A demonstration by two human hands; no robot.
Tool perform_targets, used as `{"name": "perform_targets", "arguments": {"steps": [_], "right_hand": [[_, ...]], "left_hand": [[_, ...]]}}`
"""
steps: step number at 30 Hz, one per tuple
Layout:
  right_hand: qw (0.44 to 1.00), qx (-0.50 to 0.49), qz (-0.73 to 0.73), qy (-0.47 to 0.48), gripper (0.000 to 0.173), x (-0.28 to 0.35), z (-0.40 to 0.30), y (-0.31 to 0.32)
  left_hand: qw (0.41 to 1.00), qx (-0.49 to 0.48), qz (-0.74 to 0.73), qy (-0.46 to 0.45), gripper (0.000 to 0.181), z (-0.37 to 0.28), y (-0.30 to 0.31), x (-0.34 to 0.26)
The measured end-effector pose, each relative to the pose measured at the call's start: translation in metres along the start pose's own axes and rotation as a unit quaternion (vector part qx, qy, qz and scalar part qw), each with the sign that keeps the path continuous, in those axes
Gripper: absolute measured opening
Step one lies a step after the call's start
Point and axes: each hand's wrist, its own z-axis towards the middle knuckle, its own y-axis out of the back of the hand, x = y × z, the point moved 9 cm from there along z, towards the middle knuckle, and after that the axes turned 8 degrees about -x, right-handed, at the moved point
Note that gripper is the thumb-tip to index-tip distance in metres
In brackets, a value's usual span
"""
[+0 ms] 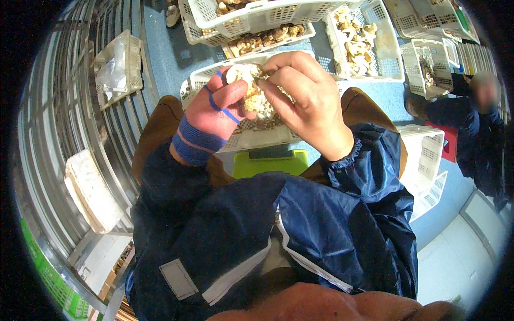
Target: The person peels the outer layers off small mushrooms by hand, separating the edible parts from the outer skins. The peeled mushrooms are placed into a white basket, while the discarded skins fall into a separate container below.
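Observation:
My left hand (215,106), in a pink knit glove with a blue cuff and a blue band around it, grips a pale mushroom (243,74). My bare right hand (303,94) pinches the mushroom's right edge with thumb and fingertips. Something dark shows at those fingertips, too small to name. Under both hands, between my knees, stands a white perforated plastic crate (257,140). Pale and brown mushroom bits (273,116) lie in it, partly hidden by my hands.
Ahead are stacked white crates (277,16) of brown mushrooms. A crate (395,60) at right holds pale mushroom pieces. A lime-green plastic object (271,162) lies below my crate. Slatted metal shelving (96,140) runs along the left. Another person (482,132) sits at right.

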Motion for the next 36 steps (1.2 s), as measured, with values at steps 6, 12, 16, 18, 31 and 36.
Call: {"name": "perform_targets", "arguments": {"steps": [6,12,16,18,31,36], "right_hand": [[0.999,0.012,-0.029,0.04,0.017,0.009,0.001,0.002],[0.999,0.03,-0.015,0.04,0.014,0.009,0.002,0.002],[0.996,0.048,0.066,-0.048,0.011,-0.008,-0.001,0.003],[0.969,0.041,0.168,-0.178,0.011,-0.029,-0.007,0.0],[0.99,0.054,0.091,-0.093,0.014,-0.018,0.003,0.01],[0.989,0.05,0.11,-0.08,0.014,-0.016,-0.001,0.005]], "left_hand": [[0.992,-0.021,0.09,-0.091,0.052,-0.005,-0.002,-0.006],[0.994,-0.009,0.094,-0.048,0.036,0.001,0.003,-0.008],[0.973,0.035,-0.139,0.178,0.025,-0.001,0.0,0.011],[0.928,0.046,-0.244,0.279,0.026,-0.001,-0.004,0.014],[0.963,0.049,-0.155,0.213,0.042,0.01,0.008,0.017],[0.773,0.041,-0.494,0.397,0.057,-0.002,-0.023,0.023]]}}
